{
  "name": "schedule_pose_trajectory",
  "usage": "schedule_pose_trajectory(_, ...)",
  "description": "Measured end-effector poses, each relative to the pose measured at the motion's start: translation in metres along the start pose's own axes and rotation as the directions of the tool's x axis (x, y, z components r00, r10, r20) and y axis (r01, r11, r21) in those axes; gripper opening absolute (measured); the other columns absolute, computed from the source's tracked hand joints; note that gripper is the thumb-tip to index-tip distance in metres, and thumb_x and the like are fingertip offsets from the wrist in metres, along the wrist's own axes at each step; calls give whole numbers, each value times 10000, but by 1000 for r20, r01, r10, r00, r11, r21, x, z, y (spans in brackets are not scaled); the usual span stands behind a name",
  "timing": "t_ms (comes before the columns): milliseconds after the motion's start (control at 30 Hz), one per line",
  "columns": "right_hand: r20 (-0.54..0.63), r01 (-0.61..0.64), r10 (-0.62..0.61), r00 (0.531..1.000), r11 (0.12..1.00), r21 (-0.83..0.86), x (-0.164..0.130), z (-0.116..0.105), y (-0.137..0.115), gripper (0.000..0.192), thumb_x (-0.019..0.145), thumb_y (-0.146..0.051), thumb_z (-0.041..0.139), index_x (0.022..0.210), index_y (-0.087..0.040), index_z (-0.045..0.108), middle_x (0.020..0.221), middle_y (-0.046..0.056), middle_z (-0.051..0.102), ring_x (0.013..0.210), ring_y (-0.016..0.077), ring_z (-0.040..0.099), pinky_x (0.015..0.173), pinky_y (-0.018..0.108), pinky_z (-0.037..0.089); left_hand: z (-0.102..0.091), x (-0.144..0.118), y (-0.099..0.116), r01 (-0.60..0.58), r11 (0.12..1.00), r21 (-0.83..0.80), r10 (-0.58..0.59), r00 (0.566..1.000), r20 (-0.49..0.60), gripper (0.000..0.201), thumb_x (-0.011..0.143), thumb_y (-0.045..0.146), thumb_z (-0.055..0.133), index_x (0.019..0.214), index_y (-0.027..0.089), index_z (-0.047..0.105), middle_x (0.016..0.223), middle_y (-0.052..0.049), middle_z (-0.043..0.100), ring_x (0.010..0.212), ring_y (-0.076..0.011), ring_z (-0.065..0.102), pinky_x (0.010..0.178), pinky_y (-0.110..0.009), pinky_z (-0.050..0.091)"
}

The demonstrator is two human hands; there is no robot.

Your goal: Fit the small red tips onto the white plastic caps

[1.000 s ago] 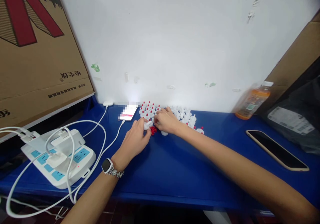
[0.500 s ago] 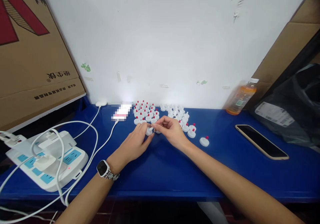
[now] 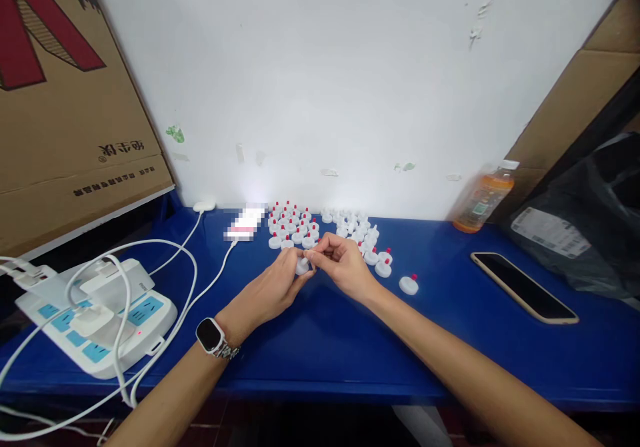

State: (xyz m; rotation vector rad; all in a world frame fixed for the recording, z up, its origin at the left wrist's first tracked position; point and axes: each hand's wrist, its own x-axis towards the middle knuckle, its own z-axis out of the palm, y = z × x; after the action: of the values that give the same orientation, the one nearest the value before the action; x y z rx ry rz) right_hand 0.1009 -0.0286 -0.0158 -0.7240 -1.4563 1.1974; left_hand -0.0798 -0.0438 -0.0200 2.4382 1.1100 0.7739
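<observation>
Between the thumb and fingers of my left hand (image 3: 270,290) is a white nozzle cap (image 3: 301,267), a round base with a narrow spout, tilted toward the right. My right hand (image 3: 345,266) is closed in a pinch at the spout's tip; whatever small piece it grips there is hidden by the fingers. Just beyond my hands stands a cluster of white caps with red tips (image 3: 291,226). Behind my right hand are white caps without red tips (image 3: 369,234). Several red-tipped caps (image 3: 383,267) are beside that hand, and a single red-tipped cap (image 3: 409,286) lies farther right.
On the blue table (image 3: 340,347) a white power strip (image 3: 120,347) with looping cables takes up the left. A charging, blurred-out device (image 3: 245,224) lies near the wall. To the right are a phone (image 3: 523,287), an orange drink bottle (image 3: 484,200) and a dark plastic bag (image 3: 590,214).
My left hand has shifted slightly right, its thumb now closer under the nozzle cap. The right hand keeps its pinch at the spout. The surrounding caps stay in place; the view moved a little.
</observation>
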Motion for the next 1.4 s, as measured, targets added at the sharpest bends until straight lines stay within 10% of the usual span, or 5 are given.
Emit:
schedule_pose_trajectory(300,119,-26,29,992,999,-20,4,-10,-9,394,734,-492,799,716,-193,544,645,-10,628,586,123,579,611,275,456,1,3,10,-1,999,-41,0,1000,-14,221,1037,407,388,1101,213,471,1052,-60,598,914,-202,614,800,-351,501)
schedule_pose_trajectory(433,72,-1,16,997,979,-203,3,-26,-17,283,823,-397,717,747,-197,532,635,-20,614,560,110,540,579,255,421,-1,6,3,45,999,28,-43,995,-86,523,979,504,495,1381,202,351,1025,-53,582,860,-209,611,765,-360,504)
schedule_pose_trajectory(700,287,165,57,956,706,-689,2,-28,-4,121,779,-81,594,763,-196,560,649,-39,600,584,99,539,569,220,361,-11,4,-8,64,997,53,-54,984,-168,375,1022,485,390,1257,218,509,1024,-55,570,982,-222,577,907,-396,471)
schedule_pose_trajectory(1033,112,116,-38,993,517,-848,37,-38,25,217,841,-123,608,1044,-200,619,728,1,668,638,140,588,623,242,388,-12,7,-4,66,998,15,-63,986,-156,336,1039,461,347,1142,226,563,1036,-49,562,1010,-216,573,944,-392,446)
schedule_pose_trajectory(1400,-72,-2,-127,989,476,-879,78,-68,8,142,848,-119,575,936,-194,657,762,41,702,660,165,597,659,287,403,-3,11,-5,75,997,37,-70,991,-114,302,1028,450,389,1059,220,582,1009,-47,544,902,-195,575,840,-364,473)
